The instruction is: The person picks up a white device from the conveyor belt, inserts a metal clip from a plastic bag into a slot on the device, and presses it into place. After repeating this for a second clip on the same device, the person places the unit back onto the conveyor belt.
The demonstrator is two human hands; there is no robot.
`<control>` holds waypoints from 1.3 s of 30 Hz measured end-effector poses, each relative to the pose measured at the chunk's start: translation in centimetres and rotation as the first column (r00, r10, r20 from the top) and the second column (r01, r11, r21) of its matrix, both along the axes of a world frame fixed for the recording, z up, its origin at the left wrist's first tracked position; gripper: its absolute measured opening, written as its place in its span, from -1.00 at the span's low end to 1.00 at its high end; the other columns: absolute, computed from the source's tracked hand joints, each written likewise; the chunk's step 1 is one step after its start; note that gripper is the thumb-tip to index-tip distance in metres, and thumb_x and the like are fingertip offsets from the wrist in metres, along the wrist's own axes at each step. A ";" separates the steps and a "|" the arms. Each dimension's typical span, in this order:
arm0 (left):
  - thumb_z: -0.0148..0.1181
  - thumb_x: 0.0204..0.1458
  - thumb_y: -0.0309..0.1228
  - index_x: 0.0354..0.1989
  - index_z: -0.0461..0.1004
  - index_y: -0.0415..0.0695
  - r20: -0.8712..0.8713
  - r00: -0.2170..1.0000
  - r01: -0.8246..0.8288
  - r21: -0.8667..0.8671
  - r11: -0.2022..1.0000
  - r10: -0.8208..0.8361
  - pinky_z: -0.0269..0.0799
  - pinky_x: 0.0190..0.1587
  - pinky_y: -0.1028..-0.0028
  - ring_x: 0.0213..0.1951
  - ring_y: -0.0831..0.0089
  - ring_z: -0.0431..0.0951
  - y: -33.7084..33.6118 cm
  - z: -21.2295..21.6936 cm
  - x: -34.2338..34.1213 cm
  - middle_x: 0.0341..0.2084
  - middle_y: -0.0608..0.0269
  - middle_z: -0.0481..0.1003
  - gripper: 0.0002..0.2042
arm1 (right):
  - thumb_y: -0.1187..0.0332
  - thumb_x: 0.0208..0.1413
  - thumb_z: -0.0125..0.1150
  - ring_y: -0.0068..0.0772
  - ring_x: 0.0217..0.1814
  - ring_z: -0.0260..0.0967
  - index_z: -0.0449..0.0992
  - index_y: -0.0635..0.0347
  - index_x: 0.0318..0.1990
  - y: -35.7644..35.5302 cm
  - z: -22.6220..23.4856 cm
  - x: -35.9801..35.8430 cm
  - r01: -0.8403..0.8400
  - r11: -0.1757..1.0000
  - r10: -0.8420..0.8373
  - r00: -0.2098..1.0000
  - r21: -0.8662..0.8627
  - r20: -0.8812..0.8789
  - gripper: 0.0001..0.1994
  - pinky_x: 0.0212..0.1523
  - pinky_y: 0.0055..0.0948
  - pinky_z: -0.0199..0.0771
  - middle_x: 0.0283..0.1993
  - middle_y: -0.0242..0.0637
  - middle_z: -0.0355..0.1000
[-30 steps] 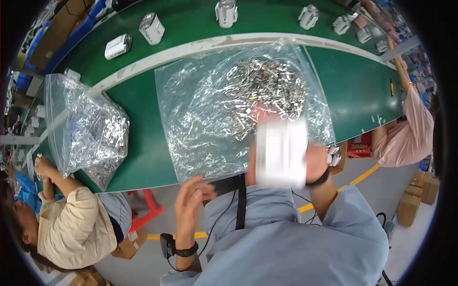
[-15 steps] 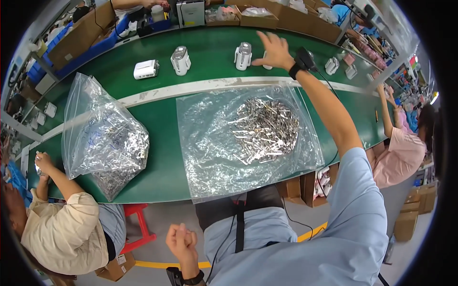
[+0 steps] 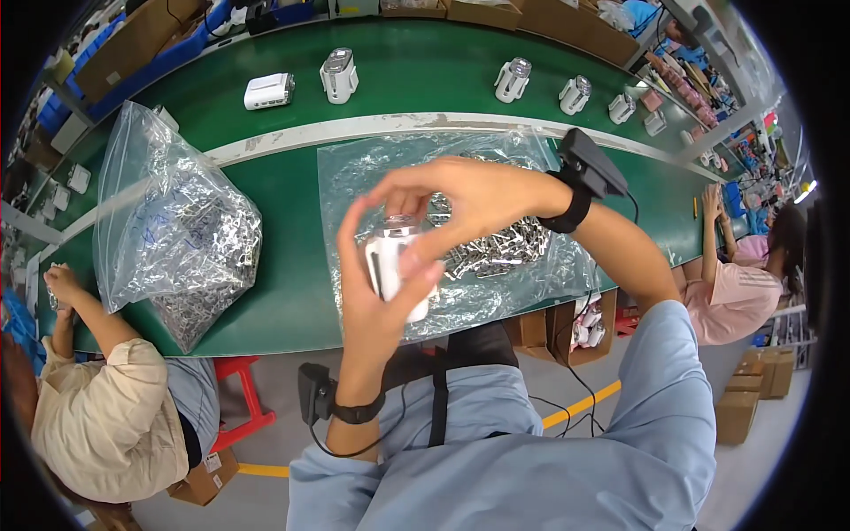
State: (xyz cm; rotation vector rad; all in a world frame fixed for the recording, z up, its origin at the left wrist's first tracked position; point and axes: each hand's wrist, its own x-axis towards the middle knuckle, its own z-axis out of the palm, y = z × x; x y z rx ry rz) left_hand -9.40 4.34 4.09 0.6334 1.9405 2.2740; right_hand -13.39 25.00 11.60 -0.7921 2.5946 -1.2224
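Observation:
Both my hands are around a white cylindrical device [image 3: 390,265] with a clear top, held slightly tilted above the plastic sheet. My left hand [image 3: 365,310] is closed about its lower left side, thumb across the front. Over the top arches my right hand [image 3: 469,199], its fingers on the far side and its thumb near the front; the exact contact is partly hidden. Under the right hand lies a heap of small metal clip-like parts [image 3: 500,252] on a clear plastic bag [image 3: 341,190] spread flat on the green table.
A full clear bag of metal parts [image 3: 199,239] stands on the left. Beyond a pale rail [image 3: 354,128], white devices [image 3: 338,77] stand in a spaced row on the green belt [image 3: 425,66]. Co-workers sit left [image 3: 106,407] and right [image 3: 739,288]; a red stool [image 3: 243,407] is at left.
My right hand has come back from the row with a white device, now over the plastic bag. My left hand has risen from near my lap to hold it. The row shows a gap.

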 end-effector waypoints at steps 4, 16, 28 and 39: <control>0.26 0.00 -0.34 0.32 0.06 -0.20 0.549 0.753 0.083 0.469 0.880 -0.363 0.54 -0.35 0.37 -0.35 0.24 0.54 -2.7 -1.8 1.6 -0.15 -0.04 0.45 -0.29 | 0.25 0.04 0.37 -0.40 -0.27 0.41 0.55 0.20 -0.15 4.0 -3.1 0.2 0.186 0.960 -0.179 0.983 0.210 -0.048 -0.71 -0.22 -0.40 0.44 -0.14 -0.24 0.47; 0.07 0.12 -0.25 0.32 0.08 -0.15 0.586 0.787 0.125 0.155 0.980 -0.193 0.57 -0.38 0.35 -0.38 0.25 0.56 -4.7 -2.1 4.1 -0.19 -0.04 0.47 -0.40 | 0.34 0.13 0.29 -0.52 -0.48 0.30 0.46 0.26 -0.33 6.2 -8.2 0.4 0.193 0.941 -0.214 0.976 0.279 0.047 -0.81 -0.44 -0.50 0.31 -0.48 -0.38 0.37; 0.05 0.20 -0.33 0.09 0.24 -0.11 0.683 0.694 -0.047 0.360 0.932 -0.229 0.50 -0.37 0.45 -0.34 0.43 0.53 -1.7 -1.7 2.5 -0.26 0.13 0.44 -0.67 | 0.46 0.19 0.24 -0.65 -0.55 0.40 0.45 0.26 -0.29 -2.3 -1.2 6.5 0.494 0.801 -0.068 0.635 -0.337 0.770 -0.91 -0.51 -0.63 0.39 -0.41 -0.36 0.48; 0.10 0.21 -0.26 0.09 0.24 -0.17 0.554 0.831 0.013 0.075 0.997 -0.052 0.35 -0.18 0.57 -0.23 0.57 0.40 -1.1 -0.4 3.5 -0.21 0.23 0.37 -0.63 | 0.51 0.21 0.20 -0.68 -0.50 0.42 0.44 0.31 -0.27 -4.5 -3.7 9.4 0.491 0.827 -0.187 0.699 -0.273 0.690 -0.93 -0.50 -0.67 0.38 -0.42 -0.36 0.47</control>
